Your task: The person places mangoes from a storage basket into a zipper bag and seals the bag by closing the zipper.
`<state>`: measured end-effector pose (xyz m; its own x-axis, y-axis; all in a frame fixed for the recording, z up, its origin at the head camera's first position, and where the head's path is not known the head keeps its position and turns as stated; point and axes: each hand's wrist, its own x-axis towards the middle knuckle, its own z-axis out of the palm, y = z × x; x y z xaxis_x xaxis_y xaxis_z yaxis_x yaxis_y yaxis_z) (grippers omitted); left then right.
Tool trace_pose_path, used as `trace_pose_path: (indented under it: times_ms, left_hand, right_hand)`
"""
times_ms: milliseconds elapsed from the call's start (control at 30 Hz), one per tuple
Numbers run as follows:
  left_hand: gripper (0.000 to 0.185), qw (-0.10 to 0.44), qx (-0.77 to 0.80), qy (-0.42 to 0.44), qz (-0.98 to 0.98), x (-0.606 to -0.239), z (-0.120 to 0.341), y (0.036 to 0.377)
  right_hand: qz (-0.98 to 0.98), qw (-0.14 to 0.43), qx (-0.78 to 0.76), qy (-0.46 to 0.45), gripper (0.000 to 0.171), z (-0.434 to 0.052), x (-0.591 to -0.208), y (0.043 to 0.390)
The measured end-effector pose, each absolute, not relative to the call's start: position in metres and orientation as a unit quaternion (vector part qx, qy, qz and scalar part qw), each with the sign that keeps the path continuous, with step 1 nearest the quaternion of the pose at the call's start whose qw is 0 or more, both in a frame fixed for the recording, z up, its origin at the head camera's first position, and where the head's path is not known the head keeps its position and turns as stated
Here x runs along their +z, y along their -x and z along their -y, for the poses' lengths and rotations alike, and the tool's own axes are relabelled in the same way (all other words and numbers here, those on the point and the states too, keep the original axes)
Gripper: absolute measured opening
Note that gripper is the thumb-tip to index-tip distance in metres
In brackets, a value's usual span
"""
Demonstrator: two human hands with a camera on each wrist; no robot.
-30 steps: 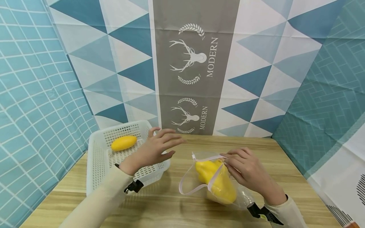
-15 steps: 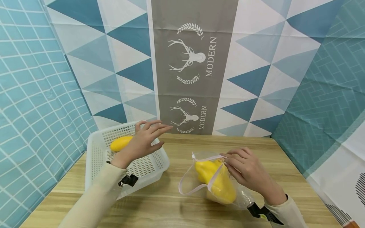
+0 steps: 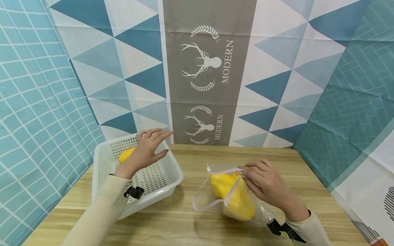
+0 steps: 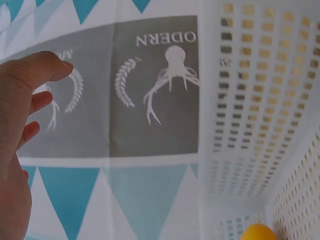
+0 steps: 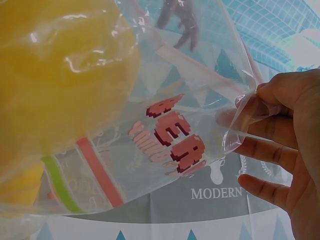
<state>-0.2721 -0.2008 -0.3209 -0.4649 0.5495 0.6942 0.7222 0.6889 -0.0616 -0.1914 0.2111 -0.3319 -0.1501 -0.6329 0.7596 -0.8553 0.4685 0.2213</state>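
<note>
In the head view, the left hand (image 3: 144, 152), fingers loosely spread and holding nothing, overlaps the white basket (image 3: 150, 202) at lower left and partly hides a yellow object (image 3: 124, 155) inside. At lower right, the right hand (image 3: 271, 184) pinches the rim of a clear bag (image 3: 232, 191) containing a larger yellow item (image 3: 241, 203).

The left wrist view puts the basket along the right side.

In the right wrist view, printed letters (image 5: 176, 135) show mid-frame.

left hand (image 3: 146, 152) hovers over basket (image 3: 163, 193), right hand (image 3: 266, 181) pinches bag (image 3: 231, 192)
</note>
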Motion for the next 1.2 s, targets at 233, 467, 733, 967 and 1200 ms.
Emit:
trace_pose_path:
  times_ms: [233, 467, 733, 967, 1200]
  left_hand:
    - [0.07, 0.339, -0.123, 0.351, 0.864, -0.328, 0.214, 0.278]
    - [0.071, 0.312, -0.125, 0.31, 0.889, -0.34, 0.23, 0.287]
    - [0.073, 0.276, -0.118, 0.27, 0.915, -0.349, 0.245, 0.293]
    - [0.072, 0.25, -0.119, 0.249, 0.928, -0.353, 0.258, 0.297]
    - [0.071, 0.229, -0.108, 0.218, 0.943, -0.359, 0.27, 0.304]
  right_hand:
    - [0.747, 0.421, 0.131, -0.497, 0.039, -0.212, -0.332, 0.192]
    - [0.752, 0.414, 0.128, -0.496, 0.04, -0.212, -0.332, 0.192]
    - [0.755, 0.412, 0.13, -0.494, 0.041, -0.212, -0.332, 0.191]
    - [0.755, 0.412, 0.129, -0.494, 0.04, -0.212, -0.333, 0.19]
    - [0.755, 0.41, 0.131, -0.494, 0.04, -0.212, -0.334, 0.19]
